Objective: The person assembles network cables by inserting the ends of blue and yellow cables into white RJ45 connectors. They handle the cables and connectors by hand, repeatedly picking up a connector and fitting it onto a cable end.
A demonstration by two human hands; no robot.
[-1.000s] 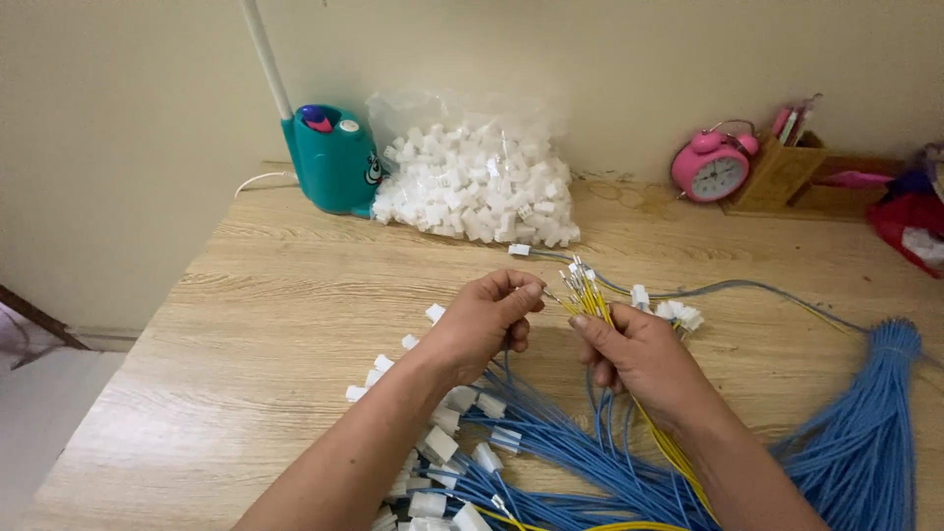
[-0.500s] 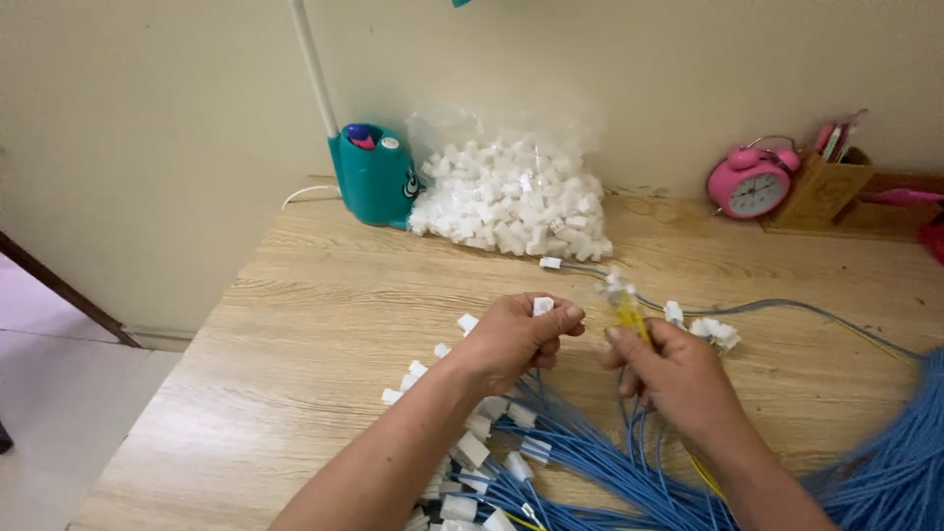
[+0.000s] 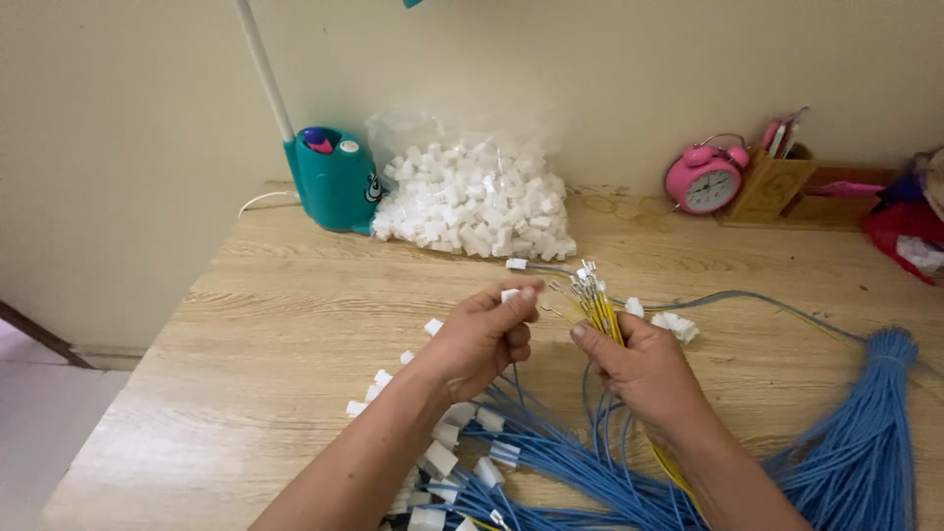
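Fitting white plugs onto wires at the worktop (image 3: 295, 324).
Left hand (image 3: 482, 339) pinches a white plug (image 3: 509, 294); right hand (image 3: 644, 369) grips yellow wires (image 3: 600, 313); finished blue wires (image 3: 551, 462) lie below, bag of plugs (image 3: 472, 202) still full.

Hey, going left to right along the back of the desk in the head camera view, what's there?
Teal lamp base → bag of white connectors → pink alarm clock → wooden pen holder → red thing at the right edge.

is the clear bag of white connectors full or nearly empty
Full: the clear bag bulges with white connectors, heaped high on the wooden table beside the teal lamp base.
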